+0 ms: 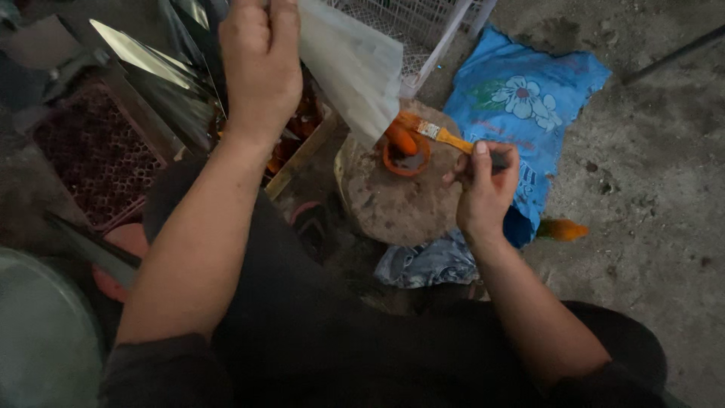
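Note:
My left hand [260,64] is raised at the top of the view and grips a pale, stiff sheet [355,64] that hangs down to its right. My right hand [487,185] holds a paintbrush [438,134] by its handle. The brush's orange bristles dip into a small orange bowl [406,157] of dark liquid. The bowl stands on a round, stained block [400,200] between my knees.
A blue cloth with a flower print [529,98] lies on the concrete floor to the right, with a crumpled rag [427,261] below the block. A white wire basket [423,26] stands behind. Shiny metal sheets [162,75] and a reddish crate [94,159] are at the left.

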